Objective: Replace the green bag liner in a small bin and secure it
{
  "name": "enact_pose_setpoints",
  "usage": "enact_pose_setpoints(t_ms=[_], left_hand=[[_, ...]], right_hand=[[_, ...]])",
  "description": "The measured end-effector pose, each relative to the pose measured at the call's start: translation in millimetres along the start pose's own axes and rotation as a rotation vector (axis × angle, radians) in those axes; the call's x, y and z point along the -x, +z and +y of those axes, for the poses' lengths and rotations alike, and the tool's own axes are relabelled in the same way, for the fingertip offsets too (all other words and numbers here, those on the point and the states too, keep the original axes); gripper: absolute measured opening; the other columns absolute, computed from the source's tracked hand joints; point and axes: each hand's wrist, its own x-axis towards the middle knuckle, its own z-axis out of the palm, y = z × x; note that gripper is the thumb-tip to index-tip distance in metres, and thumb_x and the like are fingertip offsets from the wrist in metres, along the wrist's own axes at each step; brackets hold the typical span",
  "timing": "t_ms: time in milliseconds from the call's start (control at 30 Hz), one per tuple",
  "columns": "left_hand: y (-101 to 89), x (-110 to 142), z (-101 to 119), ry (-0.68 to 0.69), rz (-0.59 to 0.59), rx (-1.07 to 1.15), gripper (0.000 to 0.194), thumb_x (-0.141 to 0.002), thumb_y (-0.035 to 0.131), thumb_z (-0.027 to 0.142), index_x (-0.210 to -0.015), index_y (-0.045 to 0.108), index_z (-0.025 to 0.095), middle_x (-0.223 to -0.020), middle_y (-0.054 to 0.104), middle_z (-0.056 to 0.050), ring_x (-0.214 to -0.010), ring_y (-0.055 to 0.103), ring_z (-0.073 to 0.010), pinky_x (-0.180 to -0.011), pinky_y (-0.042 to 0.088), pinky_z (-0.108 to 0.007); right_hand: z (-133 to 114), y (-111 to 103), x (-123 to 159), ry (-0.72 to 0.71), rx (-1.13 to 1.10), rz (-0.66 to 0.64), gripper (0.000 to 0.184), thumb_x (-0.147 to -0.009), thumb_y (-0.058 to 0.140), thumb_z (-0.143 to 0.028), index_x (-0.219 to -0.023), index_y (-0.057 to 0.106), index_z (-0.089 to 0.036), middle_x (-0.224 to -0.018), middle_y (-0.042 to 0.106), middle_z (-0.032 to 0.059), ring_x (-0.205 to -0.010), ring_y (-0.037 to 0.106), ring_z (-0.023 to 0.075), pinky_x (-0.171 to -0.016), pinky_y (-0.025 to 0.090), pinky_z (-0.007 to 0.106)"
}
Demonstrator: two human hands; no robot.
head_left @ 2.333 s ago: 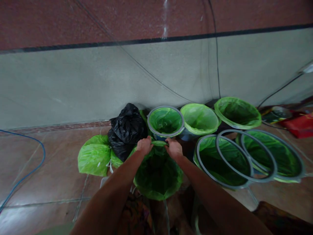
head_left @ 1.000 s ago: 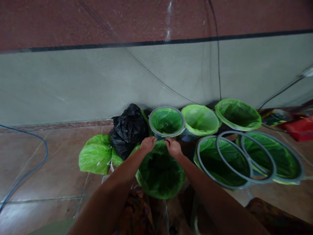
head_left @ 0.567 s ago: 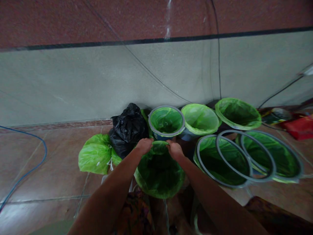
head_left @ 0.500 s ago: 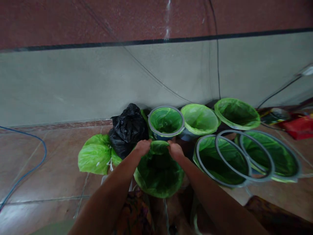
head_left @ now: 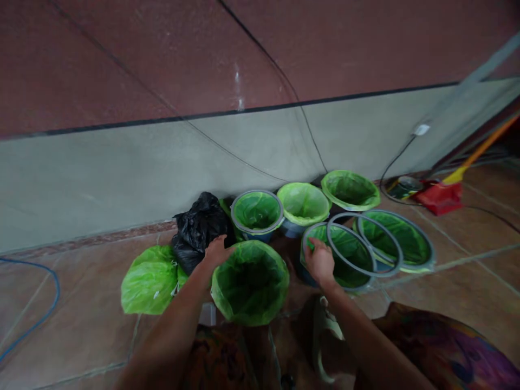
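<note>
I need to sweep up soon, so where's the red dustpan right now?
In the head view, the red dustpan is on the floor at the right, near the wall, beside a dark can.

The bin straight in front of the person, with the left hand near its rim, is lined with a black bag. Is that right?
Not quite: the liner is green, not black, as the head view shows. The bin is indeed straight in front of the person, and the left hand is near its rim.
</note>
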Motion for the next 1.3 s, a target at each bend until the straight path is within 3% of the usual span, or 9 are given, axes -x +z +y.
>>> enact_pose_setpoints(t_ms=[167,400,500,600,733,933,1067,1200,1300], left_hand=[[-17.2,26,9,0.043,-0.019,0.028,0.049,-0.086,0.051,0.035,-0.128,0.051,0.010,-0.131,0.057,-0.014,-0.121,0.054,-0.0204,-0.101,0.038,-0.026],[-26.9,82,26,0.130,0.042,0.347,0.041,-0.081,0.055,0.035,-0.115,0.060,0.014,-0.115,0.067,-0.010,-0.106,0.062,-0.0221,-0.095,0.044,-0.032],[-29.0,104,39,0.054,0.112,0.678,0.044,-0.078,0.058,0.046,-0.109,0.063,0.015,-0.108,0.069,-0.010,-0.103,0.063,-0.0247,-0.091,0.046,-0.034],[-38.0,121,56,-0.111,0.076,1.077,0.057,-0.081,0.049,0.061,-0.115,0.058,0.016,-0.112,0.067,-0.013,-0.104,0.062,-0.0255,-0.085,0.048,-0.036],[-59.5,131,67,-0.234,-0.010,1.543,0.061,-0.083,0.042,0.066,-0.118,0.053,0.017,-0.111,0.066,-0.015,-0.092,0.066,-0.0223,-0.072,0.051,-0.033],[-56.1,140,50,-0.227,0.203,1.575,0.039,-0.067,0.075,0.033,-0.097,0.059,0.014,-0.064,0.060,0.004,-0.040,0.042,-0.0017,-0.045,0.038,-0.017],[-38.9,141,44,-0.203,0.188,1.650,0.043,-0.066,0.075,0.037,-0.098,0.059,0.014,-0.055,0.048,0.009,-0.037,0.031,0.0004,-0.038,0.025,-0.015],[-30.4,133,46,-0.145,0.171,1.630,0.042,-0.067,0.074,0.039,-0.096,0.059,0.014,-0.056,0.045,0.009,-0.038,0.032,-0.0002,-0.038,0.023,-0.015],[-19.9,127,51,-0.120,0.154,1.569,0.038,-0.071,0.069,0.043,-0.095,0.058,0.015,-0.057,0.043,0.009,-0.039,0.031,-0.0009,-0.038,0.022,-0.015]], right_hand=[[47,-22,6,0.215,0.307,-0.061,0.039,-0.085,0.048,-0.021,-0.121,0.055,-0.009,-0.116,0.061,0.0215,-0.113,0.050,0.0349,-0.086,0.039,0.046],[74,-47,-5,0.185,0.335,-0.202,0.036,-0.086,0.036,-0.007,-0.104,0.066,-0.013,-0.102,0.068,0.0172,-0.105,0.057,0.0314,-0.084,0.039,0.044],[47,-78,-3,0.006,0.221,-0.063,0.036,-0.090,0.036,-0.015,-0.113,0.064,-0.016,-0.100,0.069,0.0139,-0.097,0.060,0.0294,-0.081,0.042,0.040],[-4,-104,30,-0.370,0.055,0.025,0.035,-0.093,0.038,-0.023,-0.116,0.063,-0.013,-0.099,0.069,0.0121,-0.091,0.059,0.0248,-0.086,0.042,0.037],[-61,-110,104,-0.869,-0.100,-0.153,0.028,-0.091,0.045,-0.017,-0.111,0.064,-0.022,-0.091,0.068,0.0058,-0.090,0.056,0.0213,-0.082,0.043,0.034],[-58,-93,155,-0.976,-0.198,-0.330,0.025,-0.090,0.050,-0.018,-0.110,0.063,-0.024,-0.088,0.068,0.0029,-0.087,0.057,0.0195,-0.078,0.046,0.033],[-36,-97,144,-0.847,-0.368,-0.173,0.030,-0.088,0.055,-0.029,-0.117,0.061,-0.024,-0.114,0.064,0.0075,-0.106,0.055,0.0219,-0.092,0.044,0.038],[-8,-84,120,-0.213,-0.587,0.141,0.048,-0.087,0.051,-0.043,-0.128,0.053,-0.018,-0.120,0.061,0.0133,-0.102,0.059,0.0232,-0.092,0.045,0.041],[10,-55,105,0.121,-0.589,-0.079,0.055,-0.086,0.044,-0.049,-0.123,0.056,-0.010,-0.101,0.068,0.0141,-0.080,0.064,0.0216,-0.075,0.049,0.034]])
